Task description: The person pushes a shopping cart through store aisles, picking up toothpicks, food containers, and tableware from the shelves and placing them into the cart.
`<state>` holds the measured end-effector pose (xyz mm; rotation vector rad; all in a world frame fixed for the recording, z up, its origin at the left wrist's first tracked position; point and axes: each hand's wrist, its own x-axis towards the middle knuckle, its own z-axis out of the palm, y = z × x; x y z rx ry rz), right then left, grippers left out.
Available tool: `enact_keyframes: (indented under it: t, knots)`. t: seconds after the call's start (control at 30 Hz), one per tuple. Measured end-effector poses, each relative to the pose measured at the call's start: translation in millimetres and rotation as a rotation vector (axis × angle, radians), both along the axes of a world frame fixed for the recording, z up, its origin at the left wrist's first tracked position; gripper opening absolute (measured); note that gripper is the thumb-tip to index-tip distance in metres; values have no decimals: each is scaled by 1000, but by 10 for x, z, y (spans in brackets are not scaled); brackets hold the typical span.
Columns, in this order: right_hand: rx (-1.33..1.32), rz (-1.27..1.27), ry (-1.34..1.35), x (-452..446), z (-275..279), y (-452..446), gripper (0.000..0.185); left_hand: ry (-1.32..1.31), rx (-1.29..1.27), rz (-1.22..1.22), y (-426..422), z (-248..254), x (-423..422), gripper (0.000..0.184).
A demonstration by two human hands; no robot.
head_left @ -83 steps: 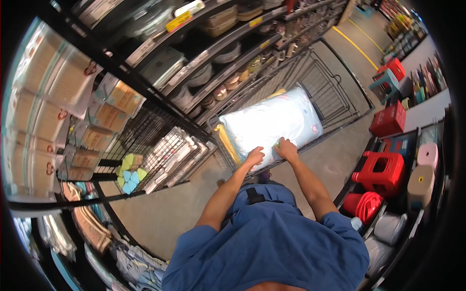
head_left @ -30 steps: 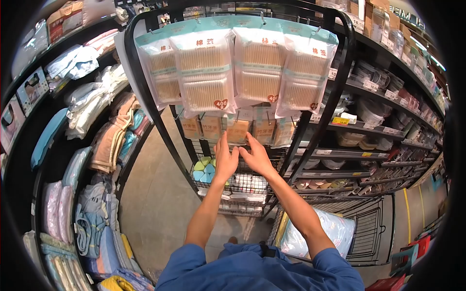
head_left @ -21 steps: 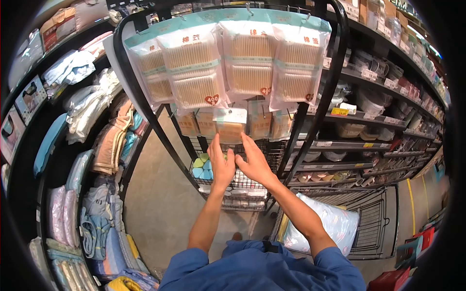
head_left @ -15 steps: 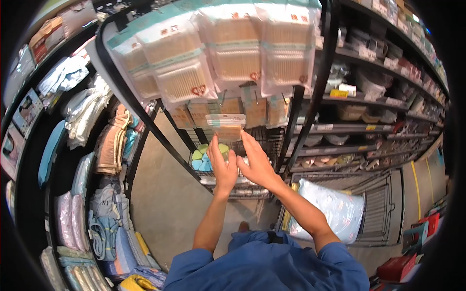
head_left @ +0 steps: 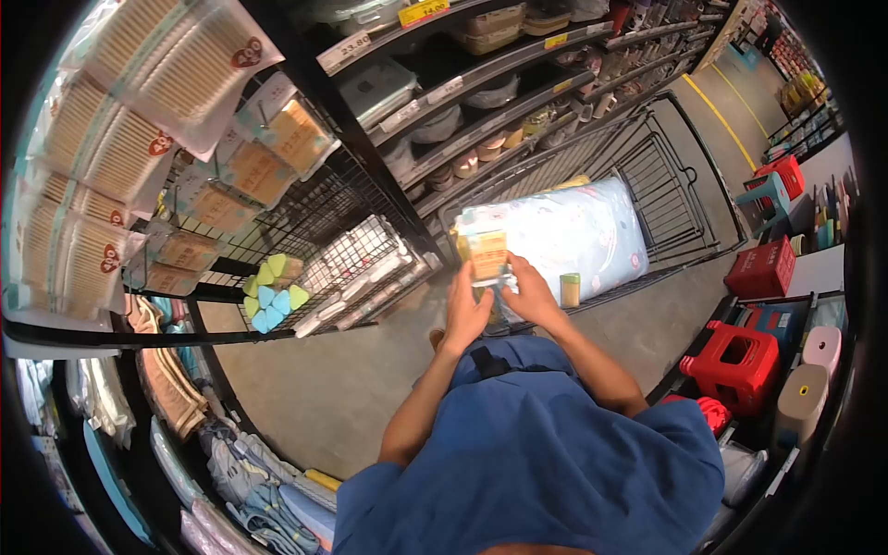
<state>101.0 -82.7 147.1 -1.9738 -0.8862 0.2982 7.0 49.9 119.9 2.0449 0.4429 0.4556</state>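
Grip: left hand (head_left: 467,313) and right hand (head_left: 535,296) pinching packet (head_left: 488,253) | pale top, yellow-orange front, print blurred

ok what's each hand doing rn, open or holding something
Left hand: holding one side of the small packet.
Right hand: holding the same packet's other side.

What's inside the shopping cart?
A pale blue wrapped bundle, a small green-topped pack at its near side, and something yellow along its far edge. Under the bundle, the shopping cart is covered; can't tell what's there.
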Motion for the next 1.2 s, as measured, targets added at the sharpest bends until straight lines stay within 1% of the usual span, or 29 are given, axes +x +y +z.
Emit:
enact_keyframes:
  t: [0.07, 0.1, 0.17, 0.2, 0.27, 0.3, 0.37, 0.4, 0.43, 0.5, 0.53, 0.57, 0.63, 0.7, 0.77, 0.83, 0.87, 0.9, 0.93, 0.97, 1.0, 1.03, 1.07, 1.1, 1.13, 1.17, 1.2]
  knots:
    - [-261, -122, 161, 119, -249, -292, 55, 126, -258, -221, -162, -291, 191, 60]
    - [-268, -129, 161, 173, -433, -409, 55, 125, -265, -227, -228, -441, 263, 60]
    - [-469, -112, 223, 270, -843, -568, 46, 341, -464, -378, -304, -758, 380, 56]
    - [-468, -116, 229, 301, -1011, -640, 46, 347, -464, -381, -326, -1022, 419, 56]
    - [-657, -10, 255, 319, -1238, -734, 43, 577, -704, -586, -342, -1532, 455, 38]
    - [-654, -11, 261, 297, -1230, -745, 43, 584, -701, -586, -350, -1614, 429, 38]
    - [-918, 34, 270, 272, -1205, -770, 44, 704, -461, -615, -369, -1771, 361, 34]
    - [-908, 18, 268, 260, -1204, -790, 43, 670, -528, -627, -359, -1381, 339, 39]
    - [-906, 27, 266, 239, -1229, -823, 43, 669, -528, -618, -363, -1435, 299, 39]
    - [-890, -17, 206, 273, -1258, -844, 39, 585, -529, -474, -291, -1501, 222, 44]
    - [-811, -8, 142, 302, -1417, -917, 39, 607, -571, -448, -233, -1109, 192, 48]
    - [-728, 11, 77, 332, -1571, -980, 38, 552, -636, -387, -173, -1241, 119, 48]
    - [-708, 87, 157, 433, -1394, -932, 43, 459, -690, -308, -63, -1171, -10, 44]
    - [-504, 101, 201, 476, -1315, -913, 39, 441, -746, -218, 60, -884, -123, 42]
    - [-411, 109, 370, 558, -1238, -826, 41, 383, -758, -144, 190, -626, -267, 41]
    - [-363, 161, 598, 675, -1079, -663, 44, 332, -770, -88, 349, -505, -413, 40]
    - [-354, 229, 647, 683, -718, -498, 45, 310, -792, -23, 429, -469, -489, 40]
    - [-351, 251, 624, 742, -574, -353, 45, 290, -816, 38, 528, -432, -560, 39]
    - [-256, 367, 621, 802, -450, -218, 45, 264, -808, 52, 667, -391, -612, 39]
    - [-163, 483, 618, 862, -323, -91, 44, 101, -735, 48, 829, -347, -665, 36]
    - [-155, 558, 593, 861, 26, 90, 44, -55, -660, 44, 984, -289, -727, 33]
    - [-130, 620, 593, 859, 273, 269, 45, -197, -671, 80, 1129, -110, -777, 34]
    - [-105, 701, 501, 849, 547, 449, 46, -280, -482, 131, 1285, 137, -813, 35]
    - [-78, 779, 411, 817, 831, 630, 47, -288, -520, 288, 1406, 458, -816, 35]
    - [-21, 859, 341, 754, 1111, 813, 47, -295, -411, 355, 1471, 983, -896, 34]
    - [37, 938, 272, 679, 1385, 986, 47, -459, -336, 405, 1519, 1332, -949, 32]
    - [43, 998, 219, 604, 1648, 1139, 47, -557, -298, 428, 1606, 1586, -1027, 31]
